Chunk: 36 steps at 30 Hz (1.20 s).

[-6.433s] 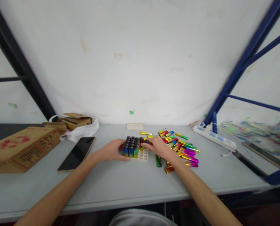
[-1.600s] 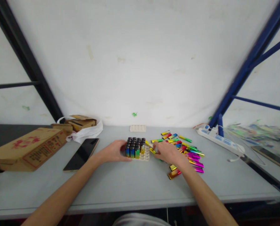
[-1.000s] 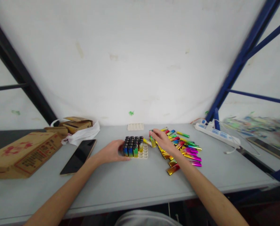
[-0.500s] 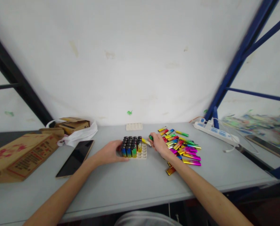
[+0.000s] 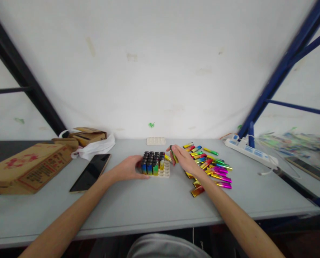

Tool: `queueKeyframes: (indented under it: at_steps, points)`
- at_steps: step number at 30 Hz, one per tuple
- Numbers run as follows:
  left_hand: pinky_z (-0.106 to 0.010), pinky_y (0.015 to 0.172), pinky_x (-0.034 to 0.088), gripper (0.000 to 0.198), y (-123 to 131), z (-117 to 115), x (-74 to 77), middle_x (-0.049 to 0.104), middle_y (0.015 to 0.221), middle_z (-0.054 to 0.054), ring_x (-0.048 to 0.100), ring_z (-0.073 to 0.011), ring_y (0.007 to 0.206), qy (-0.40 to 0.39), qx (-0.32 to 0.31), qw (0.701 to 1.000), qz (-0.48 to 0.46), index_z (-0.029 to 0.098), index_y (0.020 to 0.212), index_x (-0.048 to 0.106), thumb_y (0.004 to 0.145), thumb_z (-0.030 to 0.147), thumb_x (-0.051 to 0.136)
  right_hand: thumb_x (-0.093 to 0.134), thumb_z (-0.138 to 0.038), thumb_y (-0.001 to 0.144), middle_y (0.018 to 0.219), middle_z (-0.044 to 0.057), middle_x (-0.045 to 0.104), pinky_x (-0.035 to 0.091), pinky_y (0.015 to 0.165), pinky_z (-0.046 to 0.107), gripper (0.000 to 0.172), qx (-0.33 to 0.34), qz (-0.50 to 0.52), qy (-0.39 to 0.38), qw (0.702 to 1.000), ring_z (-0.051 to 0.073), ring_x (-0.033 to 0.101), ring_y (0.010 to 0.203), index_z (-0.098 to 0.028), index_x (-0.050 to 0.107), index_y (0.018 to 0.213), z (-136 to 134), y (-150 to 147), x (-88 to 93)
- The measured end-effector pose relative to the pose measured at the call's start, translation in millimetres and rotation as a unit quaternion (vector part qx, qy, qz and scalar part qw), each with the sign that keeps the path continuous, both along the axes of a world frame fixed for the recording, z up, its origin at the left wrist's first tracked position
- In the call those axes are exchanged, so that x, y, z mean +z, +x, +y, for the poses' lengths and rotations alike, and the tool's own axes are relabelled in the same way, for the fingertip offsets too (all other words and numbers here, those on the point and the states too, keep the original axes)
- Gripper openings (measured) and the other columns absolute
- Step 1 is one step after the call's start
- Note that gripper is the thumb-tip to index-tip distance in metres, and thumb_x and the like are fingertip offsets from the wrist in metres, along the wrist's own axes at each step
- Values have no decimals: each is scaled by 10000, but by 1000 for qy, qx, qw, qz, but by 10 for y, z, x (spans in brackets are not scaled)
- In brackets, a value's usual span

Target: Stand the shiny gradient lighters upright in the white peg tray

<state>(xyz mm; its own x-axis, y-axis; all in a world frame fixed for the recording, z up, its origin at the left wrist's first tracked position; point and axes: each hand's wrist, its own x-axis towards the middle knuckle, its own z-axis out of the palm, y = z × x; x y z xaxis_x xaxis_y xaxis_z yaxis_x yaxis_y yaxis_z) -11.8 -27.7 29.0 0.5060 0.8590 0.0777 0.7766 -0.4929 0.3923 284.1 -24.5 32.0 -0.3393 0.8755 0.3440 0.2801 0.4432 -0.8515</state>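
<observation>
A white holed tray (image 5: pixel 164 173) stands on the table, with rows of upright lighters (image 5: pixel 150 166) in its left part. They have black tops and shiny blue, green and yellow bodies. My left hand (image 5: pixel 129 168) grips the tray's left side, thumb along the front and fingers curled behind the lighters. To the right of the tray, my right hand (image 5: pixel 185 160) pinches a green-yellow lighter (image 5: pixel 174 154) with a dark top, held tilted. Another yellow piece (image 5: pixel 168 158) slants at the tray's back right. Beyond my right hand lies a loose pile of shiny multicoloured lighters (image 5: pixel 206 164), partly behind my forearm.
A second white tray (image 5: pixel 156 141) lies by the wall. On the left are a phone (image 5: pixel 90 172), a white bag (image 5: pixel 98 148) and a cardboard box (image 5: pixel 28 168). A power strip (image 5: pixel 251 153) with cables sits at the right, beside a blue metal frame (image 5: pixel 273 82).
My right hand has turned, tilting the lighter so more of its body shows beside the tray. My left hand stays at the tray. The camera view has shifted slightly.
</observation>
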Motion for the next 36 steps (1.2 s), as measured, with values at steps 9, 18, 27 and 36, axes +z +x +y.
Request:
queueKeyframes:
  at_steps: [9,18,27,36]
  points:
    - [-368,758,517,621,4,-14,1,762,958,-102,689,-299,854,-1,0,1000,-10,153,983,703,703,693,826,601,-475,1071,706,-5,669,428,673,279,296,-17,-189,164,968,171,611,644,-215,645,936,-107,33,21]
    - [-372,766,522,619,3,-18,-13,768,959,-102,688,-301,857,8,3,1000,-17,165,974,710,688,702,824,694,-456,1028,800,38,777,436,666,266,260,51,-208,124,969,188,683,687,-208,685,953,-127,-34,-39]
    - [-368,760,515,609,5,-20,-6,760,943,-78,675,-284,832,5,6,1000,-20,172,988,705,684,683,836,574,-604,1056,696,59,693,370,686,306,520,-48,-261,118,957,188,565,646,-209,693,739,-58,44,53]
    - [-401,760,514,585,14,-27,7,737,939,-104,658,-293,825,10,1,1000,-1,164,968,676,712,667,831,741,-383,996,1173,134,716,454,1023,398,207,-79,-377,167,908,274,635,1117,-183,793,1008,176,250,-199]
